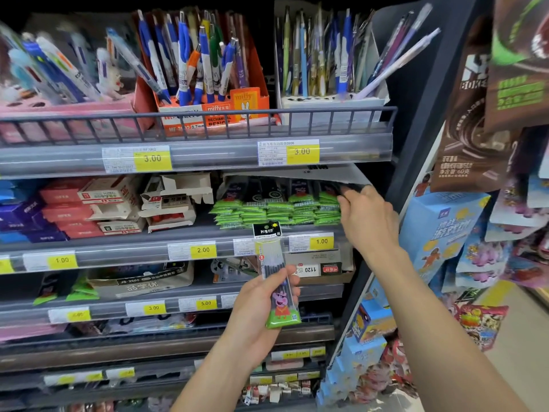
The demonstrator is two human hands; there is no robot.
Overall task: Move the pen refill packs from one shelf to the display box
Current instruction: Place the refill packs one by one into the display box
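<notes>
Head camera, stationery aisle: my left hand (258, 304) gripped one pen refill pack (277, 281) near its lower half, fingers curled round the sleeve, holding it upright in front of the middle shelf's price rail (208, 251). The pack looked light and thin, a slick plastic sleeve likely to flex, best pinched across its flat faces at mid-length rather than by the card header. My right hand (367, 215) reached into the display box (297, 173) at the right end of that shelf, fingertips among the stacked refill packs (276, 209); whether it pinched one or merely touched them, I could not tell, as blur hid the fingers.
</notes>
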